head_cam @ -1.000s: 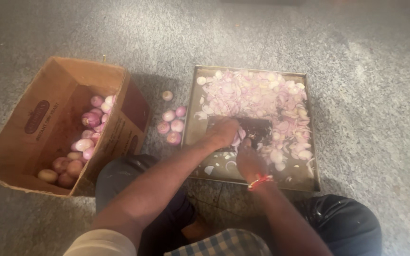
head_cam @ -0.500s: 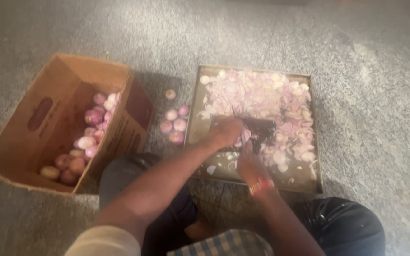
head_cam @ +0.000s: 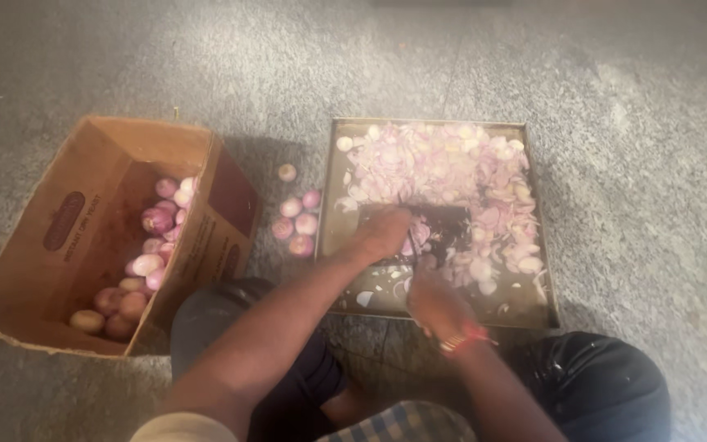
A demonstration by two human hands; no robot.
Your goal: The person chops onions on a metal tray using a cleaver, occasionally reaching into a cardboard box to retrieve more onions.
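Two hands over the tray (head_cam: pixel 330 196): right hand (head_cam: pixel 437 303) nearest, closed, apparently on a knife I can't make out; left hand (head_cam: pixel 382 233) curled on an onion (head_cam: pixel 419 235) at the tray's middle. Best keep fingertips tucked back. Beyond, slices (head_cam: pixel 435 160) heaped; peeled onions (head_cam: pixel 298 214) beside the box (head_cam: pixel 83 237).

A dull, scuffed metal tray (head_cam: pixel 533 311) lies under both hands, heaped beyond the fingers with moist, faintly glossy onion slices (head_cam: pixel 443 168). To the left of the left hand (head_cam: pixel 382 233), peeled onions (head_cam: pixel 298 214) with smooth, satiny skins sit on a rough, speckled grey stone floor (head_cam: pixel 124 57). Farther left stands a matt brown cardboard box (head_cam: pixel 67 237), its edges worn and fibrous. On the wrist of the right hand (head_cam: pixel 435 303) is a red thread band (head_cam: pixel 464 336); dark matt cloth trousers (head_cam: pixel 607 385) lie below it.
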